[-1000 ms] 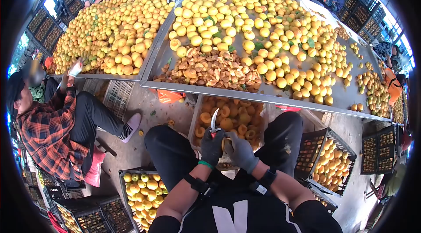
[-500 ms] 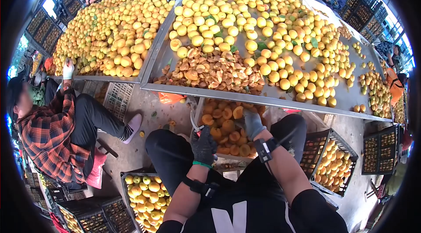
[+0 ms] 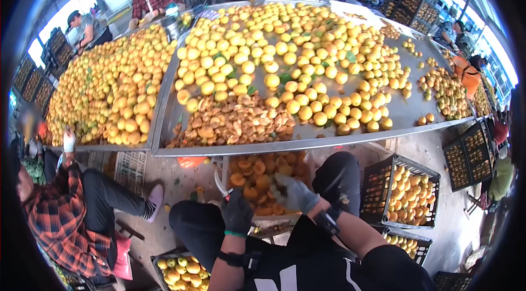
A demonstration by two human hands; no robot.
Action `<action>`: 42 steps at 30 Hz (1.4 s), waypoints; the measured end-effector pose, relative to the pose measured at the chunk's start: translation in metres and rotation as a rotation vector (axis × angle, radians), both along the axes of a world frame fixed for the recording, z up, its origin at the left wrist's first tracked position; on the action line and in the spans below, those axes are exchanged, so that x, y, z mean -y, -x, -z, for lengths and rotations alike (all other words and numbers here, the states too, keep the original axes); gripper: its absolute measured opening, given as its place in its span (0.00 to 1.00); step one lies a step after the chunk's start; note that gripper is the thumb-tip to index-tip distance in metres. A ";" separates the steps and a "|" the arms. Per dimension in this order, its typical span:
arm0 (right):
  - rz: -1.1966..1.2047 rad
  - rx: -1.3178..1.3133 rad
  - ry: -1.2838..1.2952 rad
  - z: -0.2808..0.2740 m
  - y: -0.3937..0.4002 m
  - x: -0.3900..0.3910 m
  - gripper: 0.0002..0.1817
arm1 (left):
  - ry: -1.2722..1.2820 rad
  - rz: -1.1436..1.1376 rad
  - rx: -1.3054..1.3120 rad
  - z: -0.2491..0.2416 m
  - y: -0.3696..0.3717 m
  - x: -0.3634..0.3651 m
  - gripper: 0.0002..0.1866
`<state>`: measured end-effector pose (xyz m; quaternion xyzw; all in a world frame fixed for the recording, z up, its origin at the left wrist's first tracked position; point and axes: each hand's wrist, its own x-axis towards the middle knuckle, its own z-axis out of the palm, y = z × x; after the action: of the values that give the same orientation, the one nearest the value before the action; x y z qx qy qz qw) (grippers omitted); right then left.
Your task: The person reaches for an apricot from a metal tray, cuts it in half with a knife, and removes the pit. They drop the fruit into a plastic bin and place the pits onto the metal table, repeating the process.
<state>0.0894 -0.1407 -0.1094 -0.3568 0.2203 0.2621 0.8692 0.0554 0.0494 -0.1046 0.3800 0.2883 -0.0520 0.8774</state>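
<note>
My left hand [image 3: 237, 211], in a black glove, is closed round the red handle of a curved metal cutting tool [image 3: 222, 187], its pale blade pointing up and left. Below the table edge, a crate lined with clear plastic [image 3: 226, 167] holds halved apricots [image 3: 257, 176]. My right hand [image 3: 296, 194], in a grey glove, is over the right part of these halves, its fingers apart and pointing left toward the tool. On the metal table just beyond lies a heap of brownish apricot pieces [image 3: 241, 118], with whole yellow apricots [image 3: 318, 102] spread behind it.
The metal table's front rim [image 3: 263, 150] runs in front of my knees. Crates of apricots stand at my right [image 3: 408, 195] and lower left [image 3: 181, 272]. A person in a plaid shirt [image 3: 66, 220] sits at my left; other people sit across the table.
The view has tilted up and turned right, showing more people across the table. My right hand has moved from the crate's right side toward my left hand, which still grips the cutting tool.
</note>
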 end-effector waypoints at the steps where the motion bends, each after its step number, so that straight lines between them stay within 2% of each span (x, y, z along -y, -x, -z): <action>1: -0.092 0.002 -0.015 -0.024 0.012 0.007 0.15 | 0.051 0.001 -0.033 -0.011 0.003 -0.002 0.04; 2: -0.183 0.005 -0.030 -0.041 0.019 0.015 0.15 | 0.101 0.005 -0.066 -0.020 0.005 -0.006 0.03; 3: -0.162 0.016 -0.030 -0.057 0.025 0.026 0.15 | 0.100 0.026 -0.056 -0.023 0.008 -0.012 0.03; 5: -0.092 0.239 -0.406 -0.079 0.032 0.060 0.16 | 0.161 0.064 -0.012 -0.027 0.012 -0.029 0.08; 7: 0.057 0.415 -0.335 -0.086 0.034 0.113 0.17 | 0.177 0.140 0.087 -0.038 0.019 -0.047 0.15; 10: 0.602 0.397 -0.060 -0.107 0.035 0.172 0.16 | 0.229 0.259 0.266 -0.031 0.020 -0.074 0.17; 11: 0.760 0.343 0.046 -0.104 0.033 0.189 0.15 | 0.359 0.311 0.343 -0.032 0.019 -0.079 0.16; 12: 0.817 0.356 0.286 -0.081 0.033 0.204 0.11 | 0.491 0.362 0.416 -0.034 0.018 -0.080 0.16; 13: 0.834 0.363 0.287 -0.052 0.036 0.221 0.11 | 0.495 0.380 0.421 -0.035 0.017 -0.079 0.16; 15: 0.772 -0.015 0.241 0.013 0.046 0.252 0.10 | 0.278 0.071 0.091 -0.034 0.014 -0.075 0.26; 16: 0.785 -0.013 0.241 0.047 0.055 0.263 0.10 | 0.202 0.253 0.229 -0.018 0.014 -0.083 0.24; 17: 0.597 0.042 0.343 0.082 0.067 0.269 0.10 | 0.201 0.264 0.228 -0.016 0.013 -0.082 0.24; 18: 0.403 0.096 0.441 0.100 0.071 0.274 0.09 | 0.170 0.115 0.053 -0.015 0.010 -0.079 0.22; 19: 0.408 0.090 0.437 0.087 0.068 0.267 0.09 | 0.133 -0.036 -0.126 -0.015 0.009 -0.077 0.21; 21: 0.727 0.071 0.252 0.000 0.043 0.225 0.09 | 0.050 -0.013 -0.140 -0.021 0.005 -0.072 0.23; 23: 0.602 0.269 0.190 -0.074 0.023 0.210 0.08 | -0.031 0.026 -0.152 -0.013 -0.004 -0.074 0.25; 25: 0.483 0.428 0.207 -0.089 -0.008 0.215 0.09 | -0.149 0.065 -0.201 0.028 -0.013 -0.092 0.24; 26: 0.473 0.423 0.201 -0.092 -0.025 0.213 0.09 | -0.153 0.054 -0.206 0.051 -0.011 -0.096 0.24; 28: 0.413 0.409 0.250 -0.091 -0.063 0.192 0.09 | 0.073 0.108 -0.041 0.096 0.001 -0.111 0.16; 29: 0.339 0.306 0.315 -0.099 -0.077 0.178 0.10 | 0.182 0.135 0.053 0.115 0.003 -0.119 0.13; 31: 0.090 0.694 0.730 -0.090 -0.100 0.151 0.13 | 0.401 0.209 0.247 0.133 0.006 -0.130 0.14; 32: 0.078 1.020 1.037 -0.079 -0.117 0.138 0.15 | 0.814 0.226 0.208 0.071 0.000 -0.095 0.12; 33: 0.068 1.339 1.350 -0.068 -0.132 0.123 0.17 | 0.816 0.230 0.205 0.058 0.000 -0.089 0.12; 34: -0.077 1.218 1.341 -0.071 -0.141 0.105 0.17 | 0.620 0.145 0.051 0.051 -0.004 -0.082 0.09; 35: -0.216 1.090 1.327 -0.073 -0.149 0.087 0.16 | 0.422 0.065 -0.099 0.046 -0.006 -0.075 0.19; 36: -0.126 1.012 0.934 -0.040 -0.168 0.062 0.16 | 0.431 0.083 -0.101 0.035 -0.007 -0.068 0.19; 37: -0.034 0.918 0.545 -0.007 -0.183 0.051 0.16 | 0.204 0.085 -0.168 0.023 -0.008 -0.062 0.21; 38: -0.025 0.914 0.558 -0.015 -0.182 0.055 0.16 | -0.027 0.081 -0.232 0.015 -0.007 -0.058 0.23; 39: 0.045 1.051 0.706 -0.033 -0.177 0.055 0.14 | -0.024 0.090 -0.231 0.013 -0.007 -0.056 0.23; 40: 0.111 1.186 0.853 -0.051 -0.173 0.054 0.13 | -0.174 0.133 -0.157 0.013 -0.005 -0.055 0.22; 41: 0.032 1.044 0.879 -0.069 -0.172 0.067 0.14 | -0.322 0.171 -0.080 0.013 -0.004 -0.055 0.21; 42: -0.044 0.898 0.900 -0.081 -0.171 0.091 0.14 | -0.318 0.172 -0.082 0.009 -0.005 -0.056 0.21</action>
<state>0.2604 -0.2318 -0.0281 -0.7669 -0.0844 -0.0134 0.6361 0.0601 0.1056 -0.1141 0.5348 0.2949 -0.0964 0.7860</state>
